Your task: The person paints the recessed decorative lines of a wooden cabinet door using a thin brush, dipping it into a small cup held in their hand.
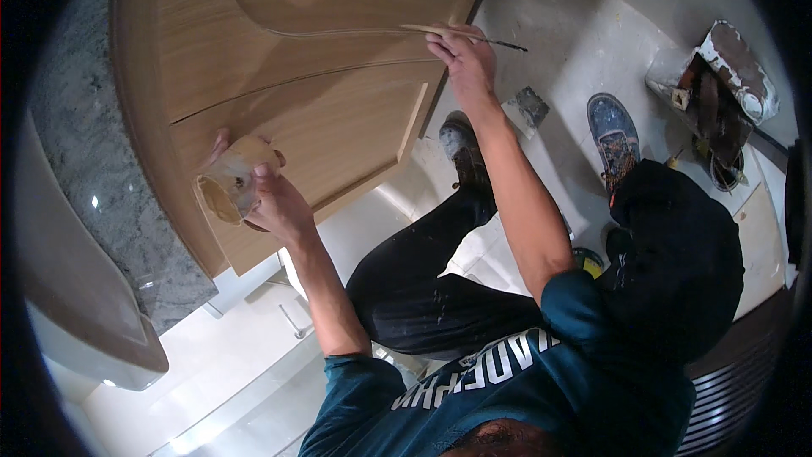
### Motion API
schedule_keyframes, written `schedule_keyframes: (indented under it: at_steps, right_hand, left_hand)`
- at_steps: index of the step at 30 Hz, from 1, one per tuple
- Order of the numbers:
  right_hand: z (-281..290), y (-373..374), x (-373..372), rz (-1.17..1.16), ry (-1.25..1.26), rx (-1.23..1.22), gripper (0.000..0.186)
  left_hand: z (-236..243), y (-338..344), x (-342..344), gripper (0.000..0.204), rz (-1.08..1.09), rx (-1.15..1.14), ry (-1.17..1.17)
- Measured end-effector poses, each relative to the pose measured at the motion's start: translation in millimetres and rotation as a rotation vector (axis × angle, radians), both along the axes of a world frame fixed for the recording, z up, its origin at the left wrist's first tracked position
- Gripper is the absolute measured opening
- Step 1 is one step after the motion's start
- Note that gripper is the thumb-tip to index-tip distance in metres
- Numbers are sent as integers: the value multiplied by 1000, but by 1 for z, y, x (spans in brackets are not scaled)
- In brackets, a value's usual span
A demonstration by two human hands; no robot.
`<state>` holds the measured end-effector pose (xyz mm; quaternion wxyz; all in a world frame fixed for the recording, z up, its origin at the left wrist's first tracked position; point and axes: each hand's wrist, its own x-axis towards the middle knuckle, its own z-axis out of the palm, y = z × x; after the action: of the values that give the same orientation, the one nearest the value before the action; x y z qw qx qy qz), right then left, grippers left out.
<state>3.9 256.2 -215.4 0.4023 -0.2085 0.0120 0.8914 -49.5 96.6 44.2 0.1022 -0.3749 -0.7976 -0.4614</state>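
Note:
My left hand [282,207] is wrapped round a small translucent cup [243,178] smeared with tan paint. The cup is tilted, its coated mouth toward the lower left, in front of the lower wooden cabinet panel. Higher up and to the right, my right hand [463,55] pinches a slim paintbrush [499,42]. Its pale tapered end reaches left over the cabinet door [338,0], near the curved groove; its thin dark end sticks out to the right. Whether the pale end touches the wood, I cannot tell.
A grey stone countertop [93,144] and a white basin [80,262] lie along the left. On the tiled floor at the right stands a stained open container [710,85] with tools in it. A dark, paint-marked piece [530,107] lies between my shoes [615,131].

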Motion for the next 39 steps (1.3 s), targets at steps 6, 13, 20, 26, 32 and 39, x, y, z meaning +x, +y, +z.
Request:
schedule_keyframes:
  at_steps: [6, 13, 20, 26, 32, 39]
  right_hand:
    - [50, -4, 37, -15, 199, -125, 16]
    - [139, -16, 51, 60, 337, 220, 17]
    - [173, -22, 79, 415, 278, 388, 17]
    - [102, -72, 31, 217, -11, 436, 31]
    - [83, -86, -26, 88, -615, 624, 59]
    - [98, -66, -55, 290, -688, 519, 78]
  left_hand:
    - [-4, 28, 34, 84, -146, -76, -189]
    - [-10, 37, 64, 94, -387, -379, -413]
    - [0, 30, 81, 99, -339, -281, -364]
    - [25, 18, 66, 113, -225, -112, -180]
    - [38, 33, 79, 112, -258, 18, -226]
    - [41, 28, 74, 113, -269, 58, -229]
